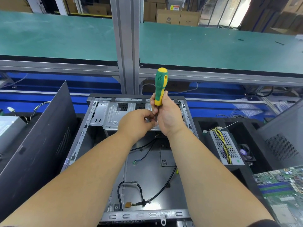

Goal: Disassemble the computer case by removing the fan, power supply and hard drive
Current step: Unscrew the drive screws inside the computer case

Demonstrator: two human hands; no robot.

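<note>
At frame centre, the right hand (165,115) grips the light, rigid green-and-yellow plastic-handled screwdriver (160,86) by its lower handle while the left hand (139,122) pinches near its shaft.

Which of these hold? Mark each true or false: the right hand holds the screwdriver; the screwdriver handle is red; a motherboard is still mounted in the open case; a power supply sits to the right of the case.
1. The right hand holds the screwdriver. True.
2. The handle is red. False: it is green and yellow.
3. A motherboard is still mounted in the open case. False: only loose cables lie inside; a green board lies outside, lower right.
4. A power supply sits to the right of the case. True.
5. The left hand rests idle on the table. False: its fingers are at the screwdriver shaft.
</note>
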